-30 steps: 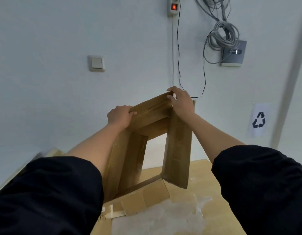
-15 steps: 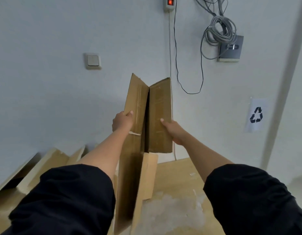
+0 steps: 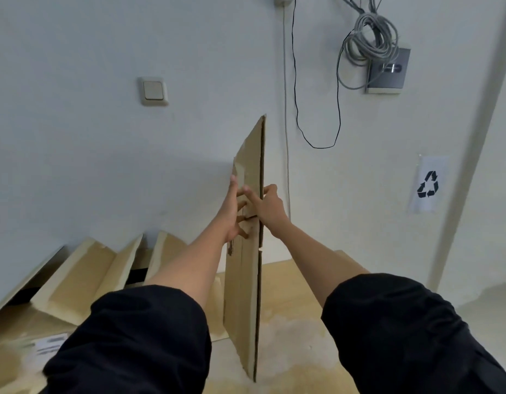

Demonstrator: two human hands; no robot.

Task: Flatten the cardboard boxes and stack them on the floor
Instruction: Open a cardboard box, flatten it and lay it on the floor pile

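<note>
The flattened cardboard box is held upright on edge above the wooden table, seen almost edge-on, its 2 layers pressed close together. Its top corner rises well above the fingertips toward the wall; its lower end reaches down well below the wrists, between the 2 black sleeves. Whether that lower end touches the table cannot be told.

The box is sandwiched between 2 hands at about mid-height. The left hand is laid flat against the left face, fingers straight and spread. The right hand is set against the right edge, its fingers hooked over onto the left face and crossing those of the left hand; how firmly the edge is gripped cannot be told.

To the left of the fingers and lower, other cardboard boxes with raised flaps are lying against the wall, 1 bearing a white label. Open wall is seen beyond and left of the fingertips, where a light switch is mounted. Just right of the box's far edge a thin black cable hangs down the wall, with a coil of grey cable above a grey wall box. Further right a recycling sign is posted.
</note>
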